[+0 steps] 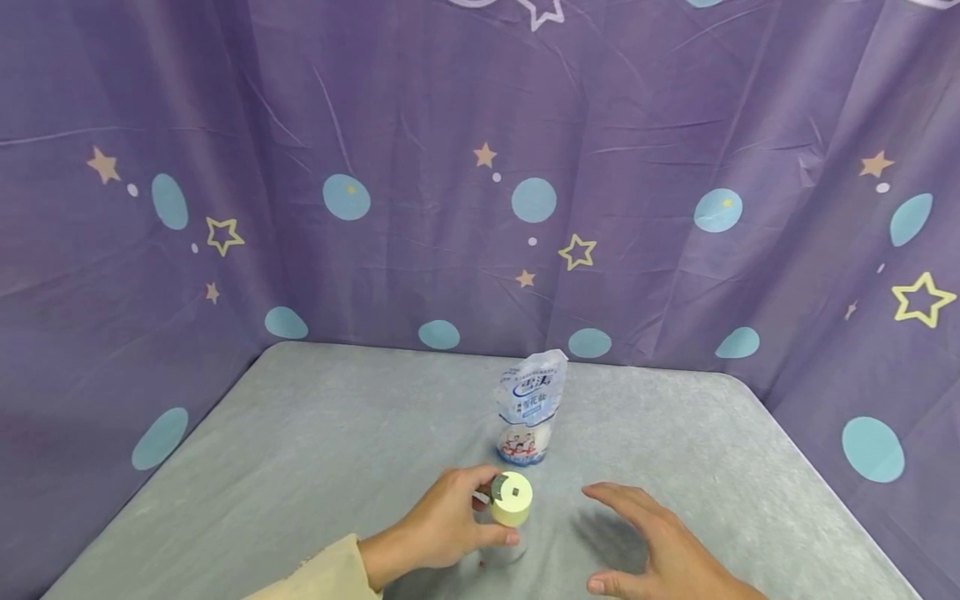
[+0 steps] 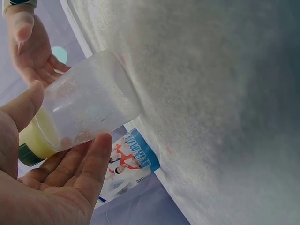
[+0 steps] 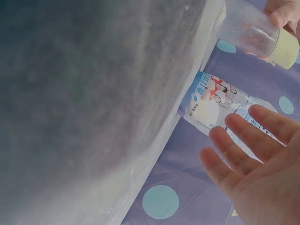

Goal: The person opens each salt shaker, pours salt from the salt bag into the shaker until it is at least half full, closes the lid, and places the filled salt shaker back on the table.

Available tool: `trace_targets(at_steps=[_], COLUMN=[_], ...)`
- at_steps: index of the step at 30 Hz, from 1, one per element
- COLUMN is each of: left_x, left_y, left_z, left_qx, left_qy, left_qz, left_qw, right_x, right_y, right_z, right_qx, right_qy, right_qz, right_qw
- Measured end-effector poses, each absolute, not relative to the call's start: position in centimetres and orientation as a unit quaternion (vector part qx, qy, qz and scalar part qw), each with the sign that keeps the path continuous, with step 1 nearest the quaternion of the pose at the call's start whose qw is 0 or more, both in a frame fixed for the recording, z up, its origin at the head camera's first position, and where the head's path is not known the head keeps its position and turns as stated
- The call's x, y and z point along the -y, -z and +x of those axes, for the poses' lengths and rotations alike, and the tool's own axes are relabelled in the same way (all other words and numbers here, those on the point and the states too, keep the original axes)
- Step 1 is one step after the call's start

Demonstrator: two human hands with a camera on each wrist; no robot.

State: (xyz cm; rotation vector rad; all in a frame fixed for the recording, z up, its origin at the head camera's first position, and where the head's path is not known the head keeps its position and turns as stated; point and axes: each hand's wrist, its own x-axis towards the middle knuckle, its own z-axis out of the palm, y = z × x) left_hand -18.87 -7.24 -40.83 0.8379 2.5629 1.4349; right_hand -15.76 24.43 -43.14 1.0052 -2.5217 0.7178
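A translucent seasoning bottle with a pale yellow lid and a dark green flap stands upright near the front of the table, its base on the cloth. My left hand grips it, thumb on the near side and fingers round the far side. Inside, the bottle looks nearly bare, with a few specks on its wall. To its right, my right hand hovers with fingers spread, holding nothing. Just behind the bottle stands a blue and white salt bag, upright and touched by neither hand.
A grey cloth-covered table spreads out under everything. Purple curtains with stars and blue dots hang along its back and both sides.
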Motion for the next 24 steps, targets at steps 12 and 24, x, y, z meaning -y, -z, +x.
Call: trace_targets(at_steps=[12,24], left_x=[6.7,5.9], left_y=[40.8,41.1], left_z=[-18.6,-18.5], left_qx=[-0.836,-0.837], left_qy=[-0.467,-0.465], left_qz=[0.286,0.284], left_qw=[0.041,0.048], right_x=[-24.0,-23.5], right_y=[43.1,42.8], right_z=[-15.9,-16.1], right_qx=[0.886,0.882], right_qy=[-0.25,-0.264], right_qz=[0.347,0.353], right_qw=[0.179,0.168])
